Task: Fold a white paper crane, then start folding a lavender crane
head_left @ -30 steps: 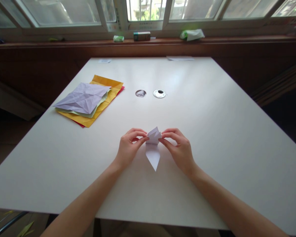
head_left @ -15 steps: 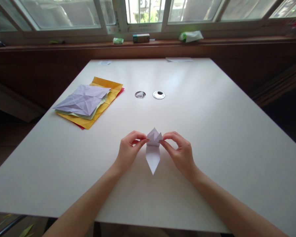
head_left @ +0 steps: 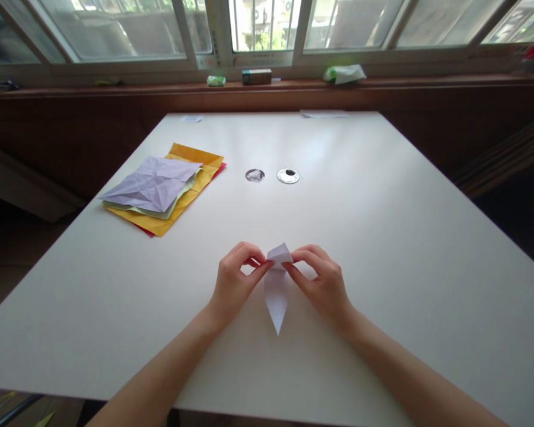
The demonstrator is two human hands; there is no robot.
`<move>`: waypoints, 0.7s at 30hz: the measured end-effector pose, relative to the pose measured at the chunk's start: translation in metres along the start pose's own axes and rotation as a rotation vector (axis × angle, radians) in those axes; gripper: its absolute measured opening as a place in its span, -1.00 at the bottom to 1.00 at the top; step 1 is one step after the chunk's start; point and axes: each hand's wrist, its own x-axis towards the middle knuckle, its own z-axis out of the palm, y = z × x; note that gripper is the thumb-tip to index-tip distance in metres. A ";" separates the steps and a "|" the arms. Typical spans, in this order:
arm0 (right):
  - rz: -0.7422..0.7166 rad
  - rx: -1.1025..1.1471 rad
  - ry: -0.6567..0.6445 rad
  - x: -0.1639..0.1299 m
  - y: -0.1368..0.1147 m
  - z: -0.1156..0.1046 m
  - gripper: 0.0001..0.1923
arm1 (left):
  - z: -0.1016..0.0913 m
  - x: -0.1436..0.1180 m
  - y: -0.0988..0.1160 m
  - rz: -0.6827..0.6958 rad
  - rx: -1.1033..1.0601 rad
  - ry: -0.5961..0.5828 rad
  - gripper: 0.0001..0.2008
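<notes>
Clearly well past the first creases, the white folded paper (head_left: 276, 290) lies near the front middle of the bench (head_left: 382, 225), already narrowed to a long kite-like shape whose sharp tip points toward the person. Its upper end is lifted into a small peaked flap, and there both hands meet: the left hand (head_left: 235, 280) pinches that flap's left side between thumb and forefinger, other fingers curled in, while the right hand (head_left: 323, 281) pinches its right side the same way. The lower point rests flat on the bench, free of either hand. By the look of it, the upper flap is the part being worked; the lower point seems settled, though how many folds are left cannot be told. Well apart, at the far left, sits a stack of coloured sheets (head_left: 162, 190), the top one lilac and heavily creased. 2 round grommets (head_left: 271, 175) lie beyond the hands.
</notes>
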 end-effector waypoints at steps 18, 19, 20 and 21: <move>0.021 0.056 0.068 0.001 -0.004 0.000 -0.87 | 0.001 -0.001 -0.002 -0.103 0.005 0.002 -0.89; 0.023 0.046 0.068 0.001 -0.004 0.000 -0.88 | 0.001 -0.001 -0.002 -0.096 0.019 0.004 -0.90; 0.023 0.040 0.071 0.001 -0.004 -0.001 -0.88 | 0.001 -0.001 -0.002 -0.089 0.029 0.006 -0.90; 0.021 0.038 0.074 0.001 -0.004 -0.001 -0.88 | 0.001 -0.001 -0.001 -0.081 0.037 0.007 -0.91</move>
